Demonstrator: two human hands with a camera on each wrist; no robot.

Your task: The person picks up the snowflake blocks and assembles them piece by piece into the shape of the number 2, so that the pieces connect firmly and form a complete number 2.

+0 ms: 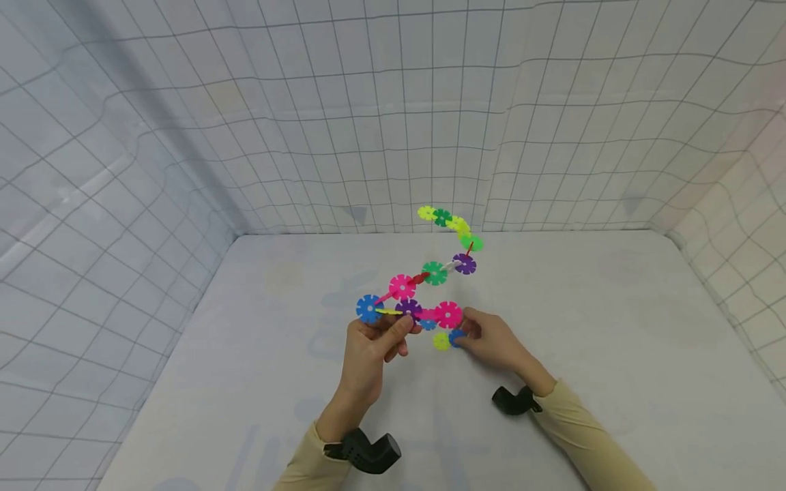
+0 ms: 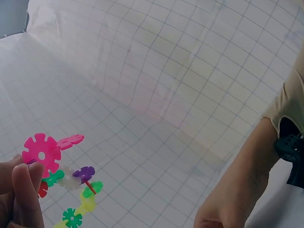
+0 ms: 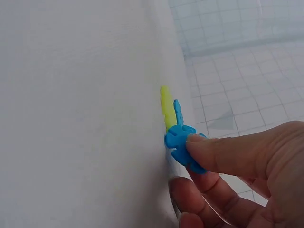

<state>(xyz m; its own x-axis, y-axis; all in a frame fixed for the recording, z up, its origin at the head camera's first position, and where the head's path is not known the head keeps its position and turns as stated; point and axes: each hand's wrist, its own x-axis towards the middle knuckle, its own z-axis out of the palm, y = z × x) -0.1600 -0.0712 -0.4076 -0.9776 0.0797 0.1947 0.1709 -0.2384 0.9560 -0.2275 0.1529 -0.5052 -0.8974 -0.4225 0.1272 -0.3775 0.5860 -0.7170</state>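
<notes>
My left hand pinches a purple notched plastic disc, part of a long chain of interlocked snowflake discs. Beside the purple disc, a pink disc sits at the chain's near right end. From a blue disc at the left, the chain bends back through pink, red, green, white and purple to yellow at its far end. My right hand pinches a loose blue disc between thumb and fingers, low over the table. Close by are a yellow disc and another blue disc, partly hidden.
A white table spreads under both hands. Pale walls with a grid pattern enclose it at the back and sides. Each wrist carries a black camera mount.
</notes>
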